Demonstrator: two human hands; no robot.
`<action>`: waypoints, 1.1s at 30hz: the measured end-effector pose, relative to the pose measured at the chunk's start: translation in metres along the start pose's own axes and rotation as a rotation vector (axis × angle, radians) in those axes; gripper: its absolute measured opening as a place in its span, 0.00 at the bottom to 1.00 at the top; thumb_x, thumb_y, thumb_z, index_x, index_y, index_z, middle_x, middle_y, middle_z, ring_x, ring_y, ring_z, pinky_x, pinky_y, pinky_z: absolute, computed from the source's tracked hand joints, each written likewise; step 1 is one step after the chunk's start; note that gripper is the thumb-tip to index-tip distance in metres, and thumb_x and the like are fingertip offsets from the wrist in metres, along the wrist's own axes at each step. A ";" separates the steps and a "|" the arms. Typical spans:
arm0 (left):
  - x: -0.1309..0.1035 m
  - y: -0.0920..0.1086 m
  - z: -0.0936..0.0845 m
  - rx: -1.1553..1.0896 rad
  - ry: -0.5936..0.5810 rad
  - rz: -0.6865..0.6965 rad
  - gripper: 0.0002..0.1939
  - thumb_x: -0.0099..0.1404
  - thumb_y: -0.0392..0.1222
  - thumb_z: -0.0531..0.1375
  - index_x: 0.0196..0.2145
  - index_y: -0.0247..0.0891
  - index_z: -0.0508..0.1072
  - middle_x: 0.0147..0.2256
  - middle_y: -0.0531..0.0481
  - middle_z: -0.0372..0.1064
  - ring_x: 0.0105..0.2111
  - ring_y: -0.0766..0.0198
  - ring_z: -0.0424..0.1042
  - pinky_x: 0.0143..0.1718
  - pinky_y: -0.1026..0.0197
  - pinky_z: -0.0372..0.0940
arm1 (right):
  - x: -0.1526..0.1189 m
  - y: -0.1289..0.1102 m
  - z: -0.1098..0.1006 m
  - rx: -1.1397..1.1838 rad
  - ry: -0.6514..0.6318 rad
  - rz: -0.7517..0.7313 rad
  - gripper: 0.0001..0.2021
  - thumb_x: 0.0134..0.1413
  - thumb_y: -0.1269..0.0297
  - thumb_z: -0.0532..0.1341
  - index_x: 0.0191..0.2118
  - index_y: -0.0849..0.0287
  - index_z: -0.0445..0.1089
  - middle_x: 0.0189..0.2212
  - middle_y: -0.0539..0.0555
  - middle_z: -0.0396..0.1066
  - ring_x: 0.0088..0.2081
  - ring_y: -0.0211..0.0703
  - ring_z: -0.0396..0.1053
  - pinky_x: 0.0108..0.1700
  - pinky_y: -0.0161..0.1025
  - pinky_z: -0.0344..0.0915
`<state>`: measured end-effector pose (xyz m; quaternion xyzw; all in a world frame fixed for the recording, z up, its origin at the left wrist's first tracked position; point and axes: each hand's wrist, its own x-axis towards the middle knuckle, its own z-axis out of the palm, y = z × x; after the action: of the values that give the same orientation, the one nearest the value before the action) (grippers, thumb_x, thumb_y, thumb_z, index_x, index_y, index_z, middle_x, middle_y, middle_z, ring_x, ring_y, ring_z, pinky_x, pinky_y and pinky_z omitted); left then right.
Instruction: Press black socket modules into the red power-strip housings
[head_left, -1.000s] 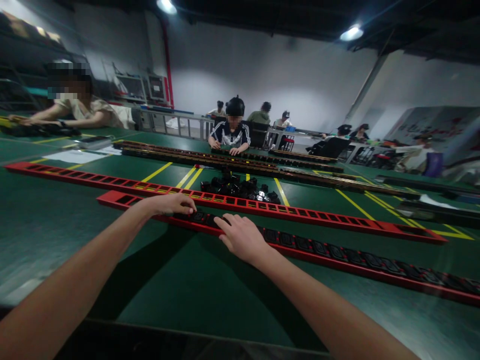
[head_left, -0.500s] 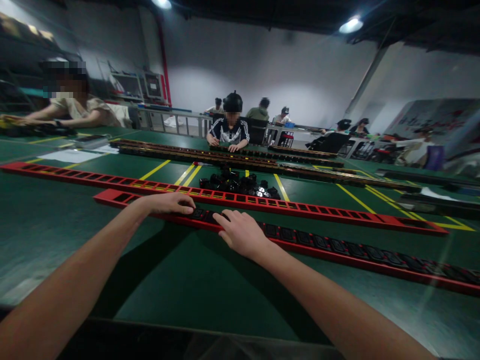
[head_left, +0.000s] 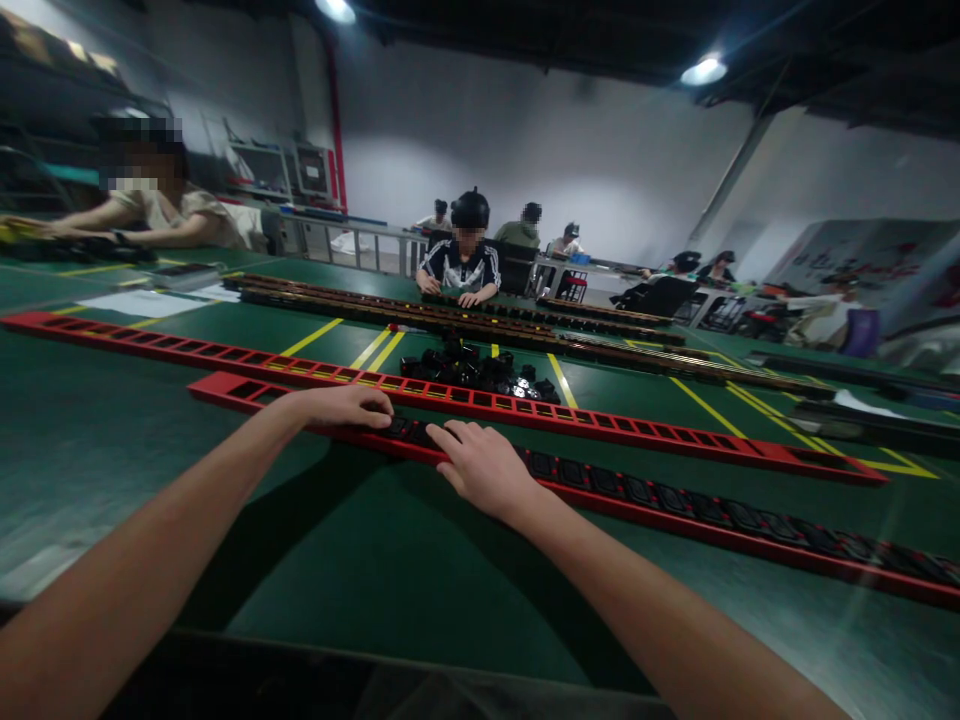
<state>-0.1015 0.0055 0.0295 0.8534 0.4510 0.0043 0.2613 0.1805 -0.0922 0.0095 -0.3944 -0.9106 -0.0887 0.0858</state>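
Observation:
A long red slotted frame (head_left: pixel 630 508) runs across the table in front of me, with black square pieces (head_left: pixel 637 490) seated in its slots to the right. My left hand (head_left: pixel 341 405) lies over this frame, thumb and fingertips closed together at the left edge of a black piece (head_left: pixel 397 426); whatever is between them is hidden. My right hand (head_left: pixel 484 465) rests on the same frame a little to the right. Its fingers are stretched out, the tips at another black piece (head_left: pixel 420 432), and the palm hides part of the row.
A second red slotted frame (head_left: pixel 600 415) lies just behind. Beyond it are a pile of black parts (head_left: pixel 480 370) and long dark strips (head_left: pixel 405 312). A co-worker (head_left: pixel 459 262) sits across the green table (head_left: pixel 360 570); another person (head_left: pixel 172 215) works at the left.
The view has tilted slightly. Both hands stay at the same places on the red frame, and nothing else has visibly moved.

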 end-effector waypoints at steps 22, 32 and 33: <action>0.018 0.022 0.024 0.028 0.179 0.211 0.22 0.68 0.57 0.53 0.43 0.36 0.77 0.41 0.44 0.75 0.43 0.55 0.73 0.46 0.57 0.65 | -0.001 0.000 0.001 -0.002 0.023 0.000 0.31 0.67 0.62 0.62 0.70 0.59 0.53 0.58 0.62 0.70 0.51 0.55 0.71 0.50 0.51 0.71; 0.023 0.017 0.026 0.023 0.188 0.220 0.16 0.68 0.47 0.53 0.42 0.37 0.77 0.42 0.45 0.75 0.43 0.57 0.73 0.48 0.58 0.65 | -0.001 0.002 0.001 -0.025 0.015 -0.030 0.25 0.68 0.62 0.60 0.68 0.55 0.58 0.58 0.62 0.69 0.51 0.53 0.71 0.48 0.49 0.70; 0.023 0.016 0.026 0.025 0.188 0.215 0.16 0.68 0.46 0.53 0.42 0.37 0.77 0.42 0.45 0.75 0.42 0.57 0.73 0.47 0.58 0.65 | -0.001 0.002 0.001 -0.032 0.013 -0.034 0.25 0.68 0.62 0.60 0.67 0.55 0.59 0.58 0.62 0.69 0.51 0.53 0.71 0.48 0.49 0.71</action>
<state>-0.0689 0.0045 0.0090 0.8958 0.3796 0.1065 0.2051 0.1822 -0.0914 0.0082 -0.3794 -0.9152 -0.1071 0.0837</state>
